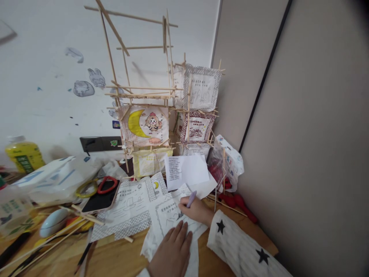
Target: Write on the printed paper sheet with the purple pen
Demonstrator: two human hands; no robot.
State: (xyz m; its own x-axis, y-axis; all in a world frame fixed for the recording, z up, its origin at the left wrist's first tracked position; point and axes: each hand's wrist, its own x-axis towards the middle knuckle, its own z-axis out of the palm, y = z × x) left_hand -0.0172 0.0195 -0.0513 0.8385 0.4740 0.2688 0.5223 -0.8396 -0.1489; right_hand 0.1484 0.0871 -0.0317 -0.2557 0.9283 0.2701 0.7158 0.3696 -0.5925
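Note:
My right hand (199, 211) grips a light purple pen (191, 198), its tip hidden behind my fingers over a thin white sheet (161, 221). The sheet carries handwritten characters, line drawings and a patterned border. My left hand (172, 252) lies flat on the sheet's lower part, fingers stretched out. Left of it lies another drawn sheet (131, 206) with sailing boats and a crosshatched border. A small paper with a yellow moon (156, 185) rests between them. Just behind, a white page of dense handwriting (173, 174) leans against the stick structure.
A wooden-stick frame (144, 89) with decorated panels stands at the back, against the wall. Scissors (107, 185) lie on a phone (99, 202) at left, near a pale blue oval object (53, 223), loose sticks and a yellow bottle (24, 154). A grey panel (302, 134) bounds the right side.

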